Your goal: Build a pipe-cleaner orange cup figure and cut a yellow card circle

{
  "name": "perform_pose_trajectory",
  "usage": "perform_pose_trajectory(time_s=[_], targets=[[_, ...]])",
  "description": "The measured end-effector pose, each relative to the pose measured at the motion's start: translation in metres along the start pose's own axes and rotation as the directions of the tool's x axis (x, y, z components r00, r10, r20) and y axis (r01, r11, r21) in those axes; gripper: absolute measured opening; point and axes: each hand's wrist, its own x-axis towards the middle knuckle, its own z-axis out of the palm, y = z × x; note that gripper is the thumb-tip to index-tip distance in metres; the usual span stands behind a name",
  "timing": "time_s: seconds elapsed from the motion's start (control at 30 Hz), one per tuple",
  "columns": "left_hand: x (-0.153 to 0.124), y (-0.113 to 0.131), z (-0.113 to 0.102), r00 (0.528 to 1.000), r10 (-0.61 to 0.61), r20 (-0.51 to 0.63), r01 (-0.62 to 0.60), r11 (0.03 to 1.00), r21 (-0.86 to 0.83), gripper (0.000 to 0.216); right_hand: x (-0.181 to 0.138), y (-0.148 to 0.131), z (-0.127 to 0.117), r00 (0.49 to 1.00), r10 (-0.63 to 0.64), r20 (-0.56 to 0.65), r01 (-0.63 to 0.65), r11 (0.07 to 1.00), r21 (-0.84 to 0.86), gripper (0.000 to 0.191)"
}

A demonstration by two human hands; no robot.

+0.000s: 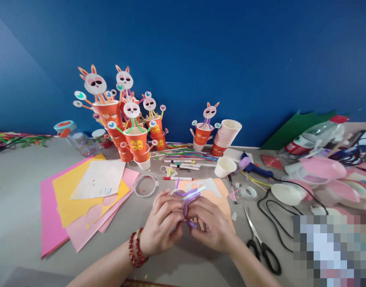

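Close together above the front of the table, my left hand (166, 219) and my right hand (209, 223) pinch bent purple pipe cleaners (186, 207) between their fingertips. A shiny pale strip (197, 193) crosses the top of the bundle; its kind is unclear. A small white round piece shows beside it, partly hidden by my fingers. Beneath my hands lies an orange paper sheet (223, 199) with scraps on it. Scissors (262, 243) with black handles rest to the right of my right hand. A roll of tape (145, 186) lies beyond my left hand.
Red paper cups with rabbit figures (136, 141) stand at the back left, and one rabbit cup (202, 133) stands beside stacked cups (226, 137). Coloured paper (55, 203) covers the left. Markers (183, 178) lie mid-table. A glue gun (259, 170) trails a black cord. A bottle (314, 137) leans at right.
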Motion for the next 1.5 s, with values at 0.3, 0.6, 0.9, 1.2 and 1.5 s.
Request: perform_pose_trajectory(time_s=[0.3,0.6,0.9,1.2,1.5], targets=[[0.000,0.000,-0.002,0.999,0.013,-0.038,-0.012,1.000,0.026,0.024,-0.001,-0.003,0.000,0.997,-0.054,-0.048,0.053,0.998,-0.029,0.024],[0.000,0.000,-0.002,0.998,0.024,-0.065,-0.022,0.999,0.036,0.023,-0.003,-0.002,0.002,0.996,-0.042,-0.084,0.042,0.999,-0.001,0.027],[0.000,-0.001,-0.001,0.998,0.005,-0.062,-0.005,1.000,0.008,0.025,-0.004,-0.004,0.002,0.995,-0.028,-0.094,0.028,1.000,-0.005,0.027],[0.006,-0.003,-0.007,0.993,-0.040,-0.115,0.035,0.999,-0.041,0.024,-0.006,-0.005,0.005,0.958,0.172,-0.230,-0.105,0.955,0.277,0.036],[0.009,-0.025,-0.009,0.760,-0.637,0.130,0.424,0.333,-0.842,0.021,-0.004,0.011,-0.002,0.670,0.637,-0.380,-0.365,0.729,0.579,0.013]])
